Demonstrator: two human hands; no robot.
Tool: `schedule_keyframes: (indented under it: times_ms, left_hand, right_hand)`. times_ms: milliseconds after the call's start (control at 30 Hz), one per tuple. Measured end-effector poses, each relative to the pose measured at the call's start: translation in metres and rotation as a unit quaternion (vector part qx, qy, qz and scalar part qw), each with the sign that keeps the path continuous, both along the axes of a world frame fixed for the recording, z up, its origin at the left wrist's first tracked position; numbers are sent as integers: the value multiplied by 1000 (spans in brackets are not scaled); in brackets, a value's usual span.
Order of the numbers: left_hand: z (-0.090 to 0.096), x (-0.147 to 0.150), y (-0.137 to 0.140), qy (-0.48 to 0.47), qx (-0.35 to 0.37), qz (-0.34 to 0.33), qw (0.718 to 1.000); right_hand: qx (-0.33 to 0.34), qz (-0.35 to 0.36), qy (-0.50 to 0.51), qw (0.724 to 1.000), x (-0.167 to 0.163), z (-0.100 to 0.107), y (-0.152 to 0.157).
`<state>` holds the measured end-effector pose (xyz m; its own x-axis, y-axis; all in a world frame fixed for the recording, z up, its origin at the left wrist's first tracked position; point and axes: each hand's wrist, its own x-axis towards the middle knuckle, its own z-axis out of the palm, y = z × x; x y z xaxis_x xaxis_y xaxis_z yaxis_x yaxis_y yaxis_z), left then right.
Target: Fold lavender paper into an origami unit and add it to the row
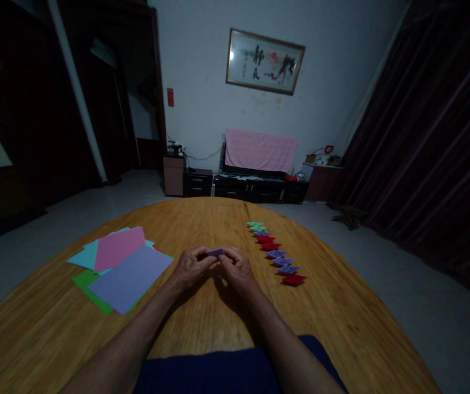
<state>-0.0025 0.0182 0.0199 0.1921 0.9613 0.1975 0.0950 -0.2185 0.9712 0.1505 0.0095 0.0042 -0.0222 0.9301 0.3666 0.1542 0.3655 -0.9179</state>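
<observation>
Between my two hands is a small piece of folded purple paper [215, 252], held just above the round wooden table. My left hand [192, 268] pinches its left end, thumb toward me. At the other end, the thumb and fingers of my right hand [237, 268] are closed on the same paper. The fingers cover much of it, so its full shape is hidden. Right of my hands stands a row of small folded paper boats, with a red boat [294, 279] nearest, then purple boats [285, 262], more red ones and green boats [256, 225] farthest.
Left of my hands lies a loose pile of coloured sheets, a purple sheet [132, 279] on top, with pink [120, 249], light blue and green [91, 290] ones around it. Past the wooden table [214, 213] stand a black low cabinet [235, 187] and a screen under a pink cloth [259, 150].
</observation>
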Motion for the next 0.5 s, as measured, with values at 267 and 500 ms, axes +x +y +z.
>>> schedule_keyframes:
  times_ms: [267, 500]
  left_hand:
    - [0, -3, 4, 66, 83, -2, 994]
    - [0, -1, -2, -26, -25, -35, 999]
  right_hand:
    - [87, -37, -35, 995, 0, 13, -5]
    - [0, -10, 41, 999, -3, 15, -10]
